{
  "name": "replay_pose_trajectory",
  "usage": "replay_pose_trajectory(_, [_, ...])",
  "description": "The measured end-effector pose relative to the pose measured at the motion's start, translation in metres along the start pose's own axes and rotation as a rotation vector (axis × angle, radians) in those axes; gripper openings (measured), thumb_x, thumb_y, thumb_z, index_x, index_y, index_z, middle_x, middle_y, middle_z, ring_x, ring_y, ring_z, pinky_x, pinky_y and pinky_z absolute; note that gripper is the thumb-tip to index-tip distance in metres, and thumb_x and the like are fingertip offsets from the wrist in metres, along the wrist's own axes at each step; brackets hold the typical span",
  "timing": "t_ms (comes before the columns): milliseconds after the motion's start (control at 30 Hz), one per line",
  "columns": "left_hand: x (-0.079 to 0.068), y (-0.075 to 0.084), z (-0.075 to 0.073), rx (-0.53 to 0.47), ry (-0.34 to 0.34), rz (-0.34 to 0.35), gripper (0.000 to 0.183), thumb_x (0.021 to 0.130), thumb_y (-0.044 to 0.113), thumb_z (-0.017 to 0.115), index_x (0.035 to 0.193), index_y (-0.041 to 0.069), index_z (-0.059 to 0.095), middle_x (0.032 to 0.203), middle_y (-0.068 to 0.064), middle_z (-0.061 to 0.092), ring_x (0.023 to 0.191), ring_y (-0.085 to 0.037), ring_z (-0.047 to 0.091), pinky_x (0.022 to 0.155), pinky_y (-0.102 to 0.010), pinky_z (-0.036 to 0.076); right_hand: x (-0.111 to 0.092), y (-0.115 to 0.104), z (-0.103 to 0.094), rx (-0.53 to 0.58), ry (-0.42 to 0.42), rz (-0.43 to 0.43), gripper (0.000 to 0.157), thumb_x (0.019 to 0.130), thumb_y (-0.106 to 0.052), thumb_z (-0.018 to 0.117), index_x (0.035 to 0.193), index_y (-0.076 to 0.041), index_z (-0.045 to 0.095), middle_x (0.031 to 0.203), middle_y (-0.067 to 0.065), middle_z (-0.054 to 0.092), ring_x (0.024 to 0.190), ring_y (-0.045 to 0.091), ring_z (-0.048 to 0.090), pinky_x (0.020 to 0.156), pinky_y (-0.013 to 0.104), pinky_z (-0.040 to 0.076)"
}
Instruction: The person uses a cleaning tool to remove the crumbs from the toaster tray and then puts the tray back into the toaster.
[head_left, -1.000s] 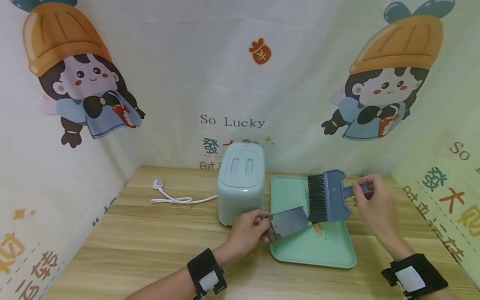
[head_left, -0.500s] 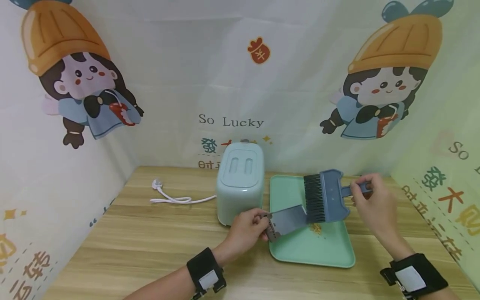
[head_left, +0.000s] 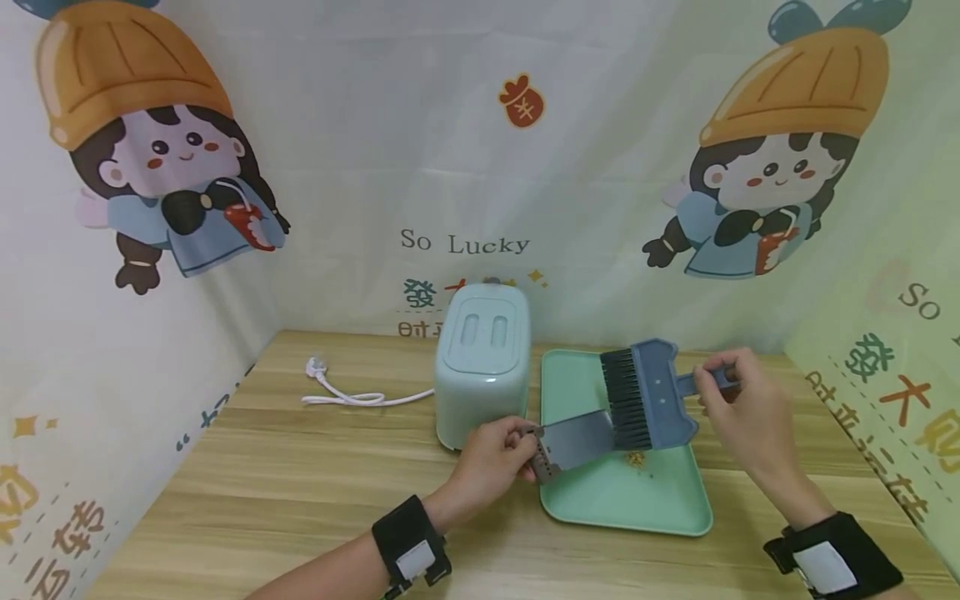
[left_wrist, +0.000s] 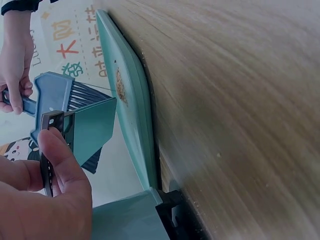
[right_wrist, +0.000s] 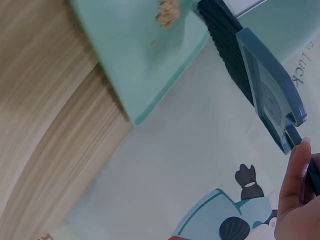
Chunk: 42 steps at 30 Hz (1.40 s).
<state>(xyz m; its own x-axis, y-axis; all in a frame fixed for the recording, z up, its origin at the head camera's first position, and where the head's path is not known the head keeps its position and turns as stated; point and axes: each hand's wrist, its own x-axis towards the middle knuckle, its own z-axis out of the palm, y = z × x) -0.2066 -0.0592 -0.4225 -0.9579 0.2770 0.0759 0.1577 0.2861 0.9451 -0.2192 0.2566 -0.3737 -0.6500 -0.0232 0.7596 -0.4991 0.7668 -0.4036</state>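
Note:
My left hand (head_left: 491,458) pinches the perforated end of a thin metal crumb tray (head_left: 576,442), which tilts down over a green serving tray (head_left: 600,504). In my right hand (head_left: 750,421) is the handle of a blue brush (head_left: 662,396) with dark bristles. The bristles (head_left: 626,400) overlap the far end of the metal tray. Below them a small heap of crumbs (head_left: 636,459) lies on the green tray; the left wrist view also shows these crumbs (left_wrist: 120,87). A pale green toaster (head_left: 483,367) stands upright beside my left hand.
The toaster's white cord (head_left: 375,401) trails left across the wooden table (head_left: 315,483) and ends in a plug (head_left: 316,367). Behind the table hangs a printed cloth (head_left: 585,192), which also covers both sides.
The brush has shifted a little left and tilted, so its bristles now reach farther over the end of the crumb tray. My left hand stays nearly still.

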Motion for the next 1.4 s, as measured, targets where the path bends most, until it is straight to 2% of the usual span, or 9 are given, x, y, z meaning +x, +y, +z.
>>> replay_pose_trajectory(200, [0.0,-0.002,0.0,0.023,-0.003,-0.008,0.02,0.092,0.008,0.056,0.11,0.005,0.065,0.068,0.0,0.062,0.057,-0.017,0.062,0.046,-0.018,0.044,0.002,0.006,-0.004,-0.04,0.043,0.03,0.014,0.086,-0.003,0.066,0.095,-0.001,0.056,0.068,0.006,0.063,0.05,-0.002,0.053,0.041,0.011,0.042])
replay_pose_trajectory(300, [0.0,-0.003,0.0,0.026,-0.003,-0.007,0.02,0.093,0.009,0.056,0.11,0.006,0.065,0.067,0.0,0.062,0.057,-0.016,0.063,0.047,-0.018,0.044,0.006,0.006,-0.005,-0.038,0.069,0.016,0.014,0.086,-0.005,0.067,0.095,-0.002,0.057,0.068,0.006,0.064,0.05,-0.003,0.053,0.042,0.011,0.042])
replay_pose_trajectory(567, [-0.001,-0.003,0.0,0.037,-0.001,-0.001,0.021,0.093,0.01,0.056,0.111,0.006,0.065,0.067,0.001,0.062,0.057,-0.015,0.063,0.046,-0.018,0.042,0.005,0.003,0.001,-0.042,0.029,-0.051,0.016,0.083,0.001,0.068,0.094,0.001,0.057,0.07,0.007,0.064,0.049,0.004,0.056,0.044,0.01,0.044])
replay_pose_trajectory(733, [-0.001,-0.003,0.0,0.024,-0.002,0.003,0.02,0.093,0.009,0.056,0.11,0.005,0.065,0.067,0.0,0.062,0.057,-0.016,0.063,0.046,-0.018,0.043,0.008,0.002,-0.003,-0.06,0.076,-0.025,0.014,0.084,-0.002,0.067,0.094,0.0,0.057,0.067,0.007,0.064,0.05,0.0,0.054,0.043,0.009,0.042])
replay_pose_trajectory(867, [-0.001,-0.002,-0.001,0.011,-0.003,0.004,0.02,0.093,0.009,0.056,0.111,0.004,0.064,0.068,-0.002,0.063,0.057,-0.016,0.062,0.048,-0.019,0.045,0.013,-0.001,0.001,-0.042,0.101,-0.005,0.014,0.086,-0.005,0.067,0.095,-0.001,0.057,0.069,0.006,0.065,0.054,-0.003,0.055,0.047,0.007,0.042])
replay_pose_trajectory(1067, [-0.001,-0.004,-0.001,0.005,-0.012,-0.01,0.021,0.093,0.01,0.056,0.112,0.004,0.064,0.07,-0.001,0.063,0.058,-0.016,0.063,0.047,-0.018,0.045,0.002,-0.001,0.007,-0.06,0.053,-0.081,0.015,0.082,0.0,0.068,0.093,0.0,0.057,0.072,0.006,0.064,0.053,0.009,0.058,0.049,0.008,0.044])
replay_pose_trajectory(1200, [0.0,-0.005,0.0,0.005,-0.013,-0.001,0.021,0.093,0.01,0.055,0.112,0.004,0.064,0.069,0.0,0.063,0.057,-0.016,0.063,0.047,-0.019,0.045,-0.002,-0.001,-0.002,-0.066,0.018,-0.109,0.018,0.08,0.001,0.069,0.094,0.0,0.057,0.073,0.004,0.062,0.056,0.007,0.056,0.052,0.007,0.043])
replay_pose_trajectory(1400, [0.0,-0.004,-0.002,0.012,-0.009,-0.011,0.021,0.094,0.01,0.055,0.112,0.006,0.064,0.069,0.0,0.063,0.058,-0.016,0.063,0.046,-0.018,0.043,0.01,-0.003,-0.006,-0.049,0.088,-0.102,0.018,0.081,0.001,0.069,0.094,0.002,0.057,0.073,0.008,0.064,0.054,0.006,0.057,0.051,0.005,0.043])
